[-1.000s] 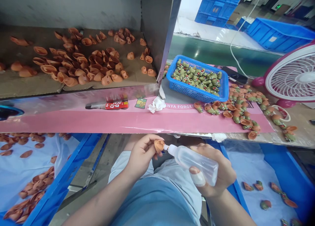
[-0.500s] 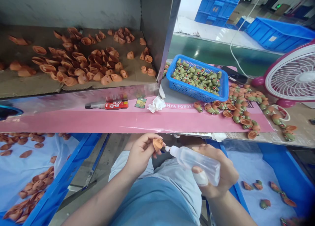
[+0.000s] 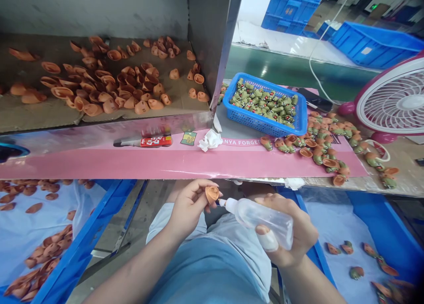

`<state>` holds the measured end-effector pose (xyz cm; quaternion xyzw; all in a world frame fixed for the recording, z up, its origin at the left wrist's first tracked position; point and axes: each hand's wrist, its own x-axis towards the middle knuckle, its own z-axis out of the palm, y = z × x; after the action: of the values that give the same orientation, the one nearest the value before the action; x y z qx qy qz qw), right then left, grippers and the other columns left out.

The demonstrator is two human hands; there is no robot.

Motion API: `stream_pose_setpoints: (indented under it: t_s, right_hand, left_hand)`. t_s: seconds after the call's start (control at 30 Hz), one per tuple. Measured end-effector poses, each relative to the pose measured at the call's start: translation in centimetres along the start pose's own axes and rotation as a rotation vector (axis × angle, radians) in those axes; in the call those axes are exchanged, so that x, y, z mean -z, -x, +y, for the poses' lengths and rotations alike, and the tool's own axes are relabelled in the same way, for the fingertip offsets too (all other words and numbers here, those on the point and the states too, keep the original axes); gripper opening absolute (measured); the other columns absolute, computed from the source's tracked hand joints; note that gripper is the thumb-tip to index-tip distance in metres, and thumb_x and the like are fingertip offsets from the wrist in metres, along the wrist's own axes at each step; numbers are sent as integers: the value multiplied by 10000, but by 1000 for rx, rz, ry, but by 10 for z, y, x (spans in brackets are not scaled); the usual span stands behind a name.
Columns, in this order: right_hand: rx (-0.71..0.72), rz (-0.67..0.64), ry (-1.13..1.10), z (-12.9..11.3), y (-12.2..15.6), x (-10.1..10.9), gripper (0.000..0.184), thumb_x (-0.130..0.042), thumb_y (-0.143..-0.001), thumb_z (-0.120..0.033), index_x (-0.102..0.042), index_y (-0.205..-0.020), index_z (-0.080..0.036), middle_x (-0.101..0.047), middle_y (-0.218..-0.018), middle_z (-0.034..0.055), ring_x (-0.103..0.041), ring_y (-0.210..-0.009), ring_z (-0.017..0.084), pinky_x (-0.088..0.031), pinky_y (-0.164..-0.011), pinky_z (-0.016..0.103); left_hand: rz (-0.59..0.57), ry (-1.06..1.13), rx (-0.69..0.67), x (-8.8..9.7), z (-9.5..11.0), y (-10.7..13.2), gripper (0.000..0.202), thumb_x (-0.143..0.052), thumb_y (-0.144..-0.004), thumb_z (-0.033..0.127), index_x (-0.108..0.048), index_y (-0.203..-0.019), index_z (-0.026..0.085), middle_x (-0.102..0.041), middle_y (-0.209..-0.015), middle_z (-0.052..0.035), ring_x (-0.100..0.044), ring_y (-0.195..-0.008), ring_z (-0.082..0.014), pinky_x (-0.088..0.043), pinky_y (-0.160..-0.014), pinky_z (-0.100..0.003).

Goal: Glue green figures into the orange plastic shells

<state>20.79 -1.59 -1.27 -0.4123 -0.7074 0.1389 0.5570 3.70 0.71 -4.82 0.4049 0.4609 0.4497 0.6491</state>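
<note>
left hand point(image 3: 190, 209): fingers point(image 3: 198, 190) pinching orange moulded piece point(image 3: 212, 194) above lap; right hand point(image 3: 288, 229): fingers point(image 3: 281, 202) wrapped round squeeze bottle point(image 3: 265, 222), nozzle seemingly at piece; risk: hard squeeze floods piece, loose pinch drops it; beyond: blue plastic basket point(image 3: 265, 105)

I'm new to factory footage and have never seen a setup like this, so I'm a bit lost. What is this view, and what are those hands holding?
There is no machine here: these are a person's own two bare hands, seen from a camera worn on their head, looking forward and down. The left hand pinches a small hollow orange piece. The right hand grips a clear plastic squeeze bottle, its nozzle pointed at that piece. Ahead, a shelf holds many loose orange pieces. On the pink board sits a blue plastic basket full of green-and-orange painted pieces, with more lying beside it, near a pink-and-white fan.
</note>
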Motion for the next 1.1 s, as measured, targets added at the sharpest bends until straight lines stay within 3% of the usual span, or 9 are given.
stream_pose_setpoints:
  t_s: [0.73, 1.1]
  right_hand:
    - [-55, 24, 47, 3, -1, -3, 251, -589, -663, -242, -568, -881, -120, -583, -700, 44, -546, -583, 152, -439, -503, 279]
    - [-58, 3, 36, 2, 0, -3, 246, -587, -663, -231, -559, -880, -119, -575, -687, 43, -534, -559, 140, -431, -490, 264]
  left_hand:
    - [4, -52, -4, -2, 0, -2, 106, -531, -739, 152, -593, -819, 181, -604, -687, 8, -533, -532, -91, -418, -441, -183]
    - [24, -46, -7, -2, 1, -3, 98, -526, -744, 156, -579, -826, 162, -643, -714, -20, -527, -525, -88, -420, -446, -183]
